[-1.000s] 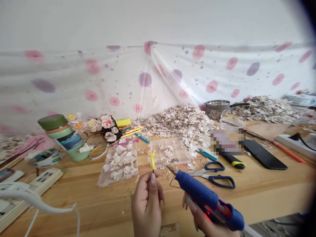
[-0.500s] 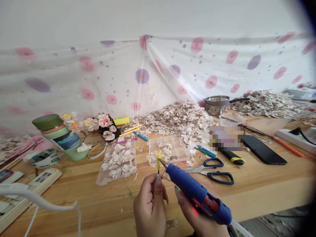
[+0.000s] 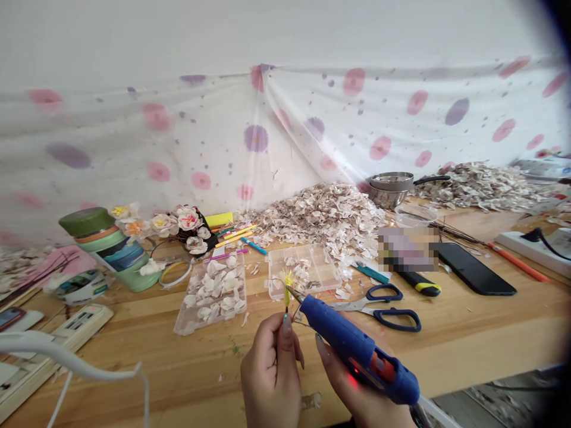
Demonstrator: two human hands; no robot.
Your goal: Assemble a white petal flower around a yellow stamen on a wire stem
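Pinched between the thumb and fingers of my left hand (image 3: 273, 368) is a thin stem with a yellow flower centre (image 3: 288, 286) on top, held upright. My right hand (image 3: 357, 380) is wrapped round a blue glue gun (image 3: 352, 345), which has a small red light glowing on its side. The gun's metal nozzle points up and left and meets the yellow flower centre, or nearly so. Behind the hands lie a clear compartment box (image 3: 274, 255) with some petals and, to its left, a clear tray (image 3: 181, 324) of pale petals.
Blue-handled scissors (image 3: 395, 320) lie right of the gun's nozzle, with a black phone (image 3: 477, 270) beyond. A large petal pile (image 3: 330, 214) and metal bowls (image 3: 390, 193) stand behind. At left are a green cup (image 3: 120, 255), made flowers (image 3: 188, 219) and a power strip (image 3: 57, 356).
The view has shifted very slightly. Both hands, the stem and the glue gun hold almost the same position.
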